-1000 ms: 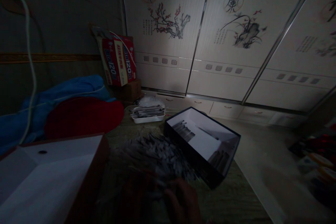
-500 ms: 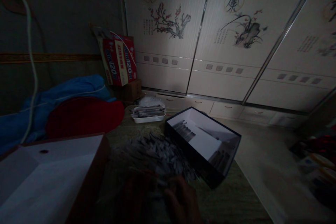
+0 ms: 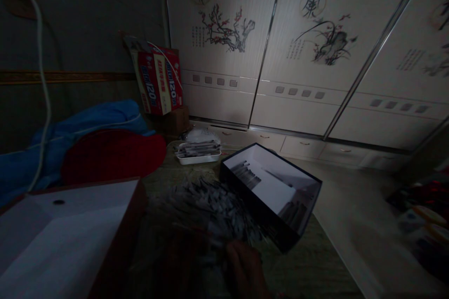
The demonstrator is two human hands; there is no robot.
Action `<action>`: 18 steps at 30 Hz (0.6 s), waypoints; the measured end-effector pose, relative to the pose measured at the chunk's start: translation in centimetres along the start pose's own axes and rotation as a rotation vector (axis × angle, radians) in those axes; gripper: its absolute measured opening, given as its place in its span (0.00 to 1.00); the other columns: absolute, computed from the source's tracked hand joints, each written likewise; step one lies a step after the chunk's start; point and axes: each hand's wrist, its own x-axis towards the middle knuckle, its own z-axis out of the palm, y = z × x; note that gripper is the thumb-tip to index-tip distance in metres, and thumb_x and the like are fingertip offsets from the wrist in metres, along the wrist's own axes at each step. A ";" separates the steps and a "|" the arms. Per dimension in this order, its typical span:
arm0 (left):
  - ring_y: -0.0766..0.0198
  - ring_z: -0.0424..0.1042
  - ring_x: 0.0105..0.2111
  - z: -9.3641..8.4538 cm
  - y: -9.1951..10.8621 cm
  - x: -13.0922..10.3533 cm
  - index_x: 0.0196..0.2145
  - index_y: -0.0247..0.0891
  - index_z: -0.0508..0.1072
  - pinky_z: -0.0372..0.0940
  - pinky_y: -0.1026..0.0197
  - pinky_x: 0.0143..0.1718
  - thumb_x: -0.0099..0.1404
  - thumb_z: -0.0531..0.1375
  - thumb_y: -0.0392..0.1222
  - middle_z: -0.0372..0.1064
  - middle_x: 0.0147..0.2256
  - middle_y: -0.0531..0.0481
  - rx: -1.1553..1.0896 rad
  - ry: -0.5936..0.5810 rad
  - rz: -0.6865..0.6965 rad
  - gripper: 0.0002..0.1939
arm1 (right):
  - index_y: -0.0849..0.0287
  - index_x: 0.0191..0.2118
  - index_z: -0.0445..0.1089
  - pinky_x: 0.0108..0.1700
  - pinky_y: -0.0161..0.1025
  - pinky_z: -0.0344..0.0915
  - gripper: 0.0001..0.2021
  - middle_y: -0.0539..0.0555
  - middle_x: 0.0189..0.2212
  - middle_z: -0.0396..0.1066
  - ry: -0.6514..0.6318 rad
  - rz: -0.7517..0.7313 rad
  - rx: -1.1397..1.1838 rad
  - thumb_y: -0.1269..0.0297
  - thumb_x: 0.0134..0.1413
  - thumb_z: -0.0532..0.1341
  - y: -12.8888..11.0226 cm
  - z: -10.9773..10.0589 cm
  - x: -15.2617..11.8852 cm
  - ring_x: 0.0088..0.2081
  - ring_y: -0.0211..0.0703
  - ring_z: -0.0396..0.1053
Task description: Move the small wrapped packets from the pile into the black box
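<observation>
Low in the picture my right hand (image 3: 245, 264) has its fingers curled and closed around one end of a slim, pale, pen-like piece (image 3: 215, 244). My left hand (image 3: 182, 257) lies in deep shadow at the other side of that piece, and its fingers are too dark to make out. Just beyond both hands spreads a heap of slender pieces in clear and dark tones (image 3: 213, 203), perhaps pens or pen parts. To the right of the heap stands a dark open box (image 3: 270, 231) with a white inside. Rows of dark pen-like pieces (image 3: 247, 175) lie in it.
A large brown-sided box with white lining (image 3: 122, 233) stands at the left. Behind the heap is a white tray (image 3: 199, 160) of slim pieces. Red cloth (image 3: 115, 156), blue cloth (image 3: 91, 121) and a red carton (image 3: 159, 81) sit farther back, before sliding cabinet doors (image 3: 217, 32).
My right hand has shifted slightly right and down, and its fingers have turned a little. The boxes, tray and heap look the same.
</observation>
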 end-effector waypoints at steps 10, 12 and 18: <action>0.64 0.73 0.35 0.1 -0.3 -0.1 0.45 0.35 0.71 0.71 0.56 0.35 0.66 0.59 0.49 0.72 0.41 0.49 -0.066 0.022 0.049 0.16 | 0.52 0.36 0.77 0.39 0.35 0.68 0.24 0.53 0.31 0.77 0.073 0.042 0.054 0.41 0.62 0.52 -0.3 0.5 -0.3 0.35 0.45 0.74; 0.63 0.73 0.36 0.2 -0.5 -0.1 0.46 0.36 0.71 0.72 0.56 0.36 0.66 0.59 0.48 0.72 0.42 0.48 -0.079 0.032 0.061 0.16 | 0.53 0.33 0.76 0.35 0.34 0.67 0.24 0.51 0.26 0.74 0.054 0.050 0.050 0.42 0.63 0.51 -0.8 0.4 -0.2 0.30 0.43 0.72; 0.65 0.73 0.33 0.5 -0.7 0.1 0.44 0.35 0.72 0.71 0.58 0.33 0.66 0.59 0.49 0.73 0.39 0.50 -0.100 0.061 0.084 0.15 | 0.57 0.34 0.75 0.29 0.32 0.65 0.17 0.51 0.25 0.75 -0.070 0.017 0.092 0.49 0.59 0.59 -1.0 -0.6 1.1 0.27 0.41 0.70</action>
